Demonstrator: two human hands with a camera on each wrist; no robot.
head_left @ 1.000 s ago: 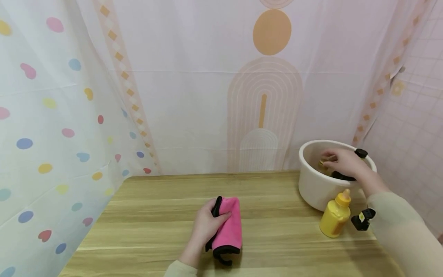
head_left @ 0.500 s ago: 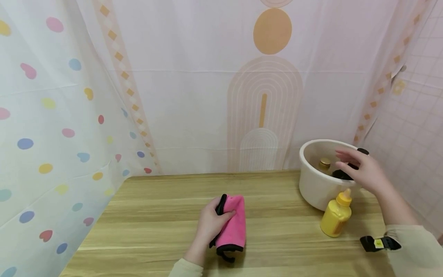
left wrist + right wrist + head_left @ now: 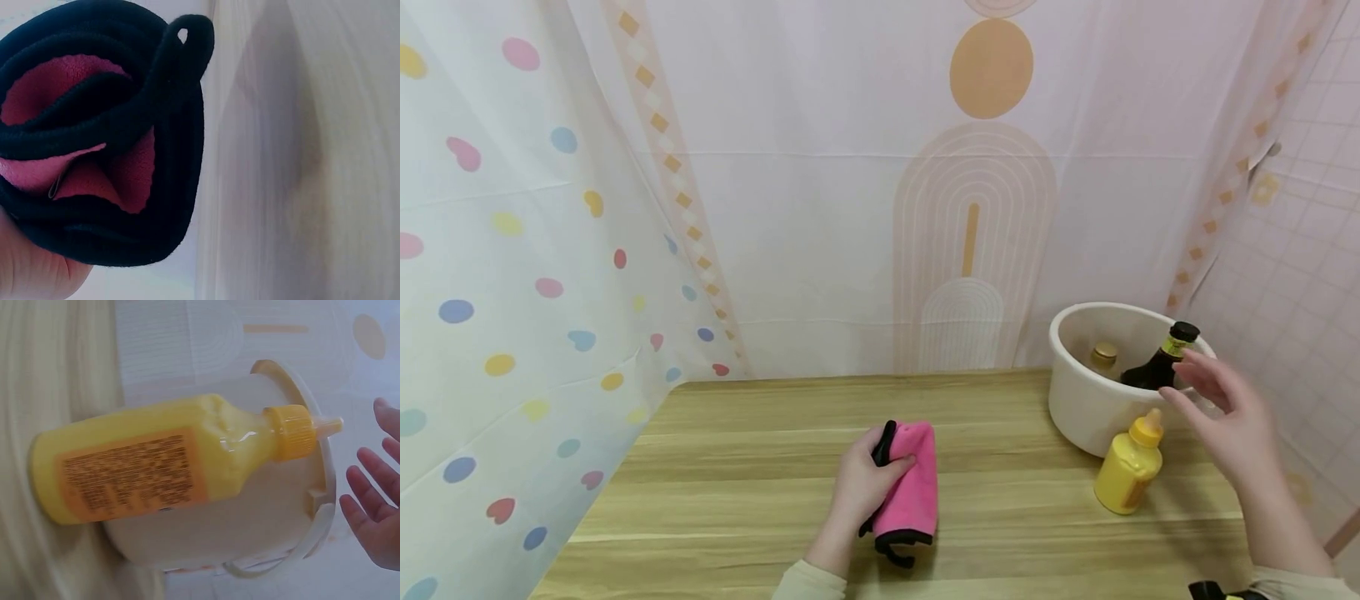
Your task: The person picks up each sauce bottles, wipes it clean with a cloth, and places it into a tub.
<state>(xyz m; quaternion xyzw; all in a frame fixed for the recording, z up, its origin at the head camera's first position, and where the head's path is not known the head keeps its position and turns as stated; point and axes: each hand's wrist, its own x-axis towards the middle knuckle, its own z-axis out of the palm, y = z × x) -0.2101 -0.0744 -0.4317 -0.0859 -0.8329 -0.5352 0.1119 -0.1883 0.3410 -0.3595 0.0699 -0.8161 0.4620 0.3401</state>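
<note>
Curling round a rolled pink cloth (image 3: pixel 916 492), the left hand (image 3: pixel 861 483) grips it near the middle of the wooden table (image 3: pixel 737 467), thumb on top; its other fingers are mostly hidden behind the roll. The cloth's long axis runs away from the person, its black-edged end and a dark loop (image 3: pixel 895 557) pointing back toward the body; whether it touches the wood, I cannot tell. Only the left wrist view looks into that end, showing pink folds between black borders, while most of the hand is cut off there. The right hand (image 3: pixel 1232 417) holds nothing, its fingers loosely spread beside the white bucket (image 3: pixel 1078 412), hiding part of a dark bottle (image 3: pixel 1152 371) whose neck slants up to the right, its base lost inside. A gold-capped container (image 3: pixel 1103 354) also stands partly sunk behind the rim. Just in front, a yellow bottle (image 3: pixel 1126 473) stands upright, nozzle up; the right wrist view, turned sideways, shows its orange label (image 3: pixel 131 475), the print too blurred to read, plus the bucket's handle (image 3: pixel 281 559). A black strap (image 3: pixel 1213 592) at the right sleeve is cut by the head view's lower edge.
</note>
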